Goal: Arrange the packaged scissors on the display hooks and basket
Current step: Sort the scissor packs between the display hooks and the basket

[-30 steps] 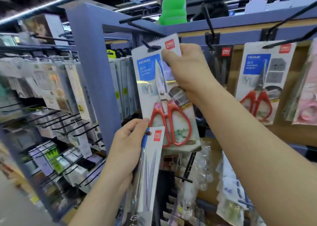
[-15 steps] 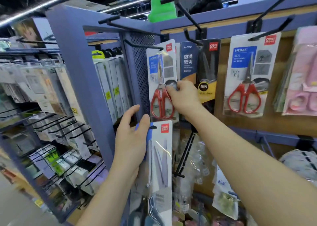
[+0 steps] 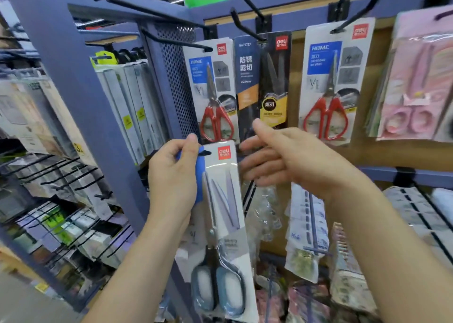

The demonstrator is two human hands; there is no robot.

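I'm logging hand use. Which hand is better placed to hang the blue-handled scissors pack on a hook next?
Probably the left hand: it pinches the scissors pack at its top, so it only needs lifting. The right hand is open and empty beside it.

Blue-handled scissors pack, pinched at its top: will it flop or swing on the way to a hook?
Probably fairly stiff: the blue-handled scissors pack hangs flat from the left hand, which pinches it. Likely bottom-heavy, so apt to swing: handles sit low. Glossy front may slip.
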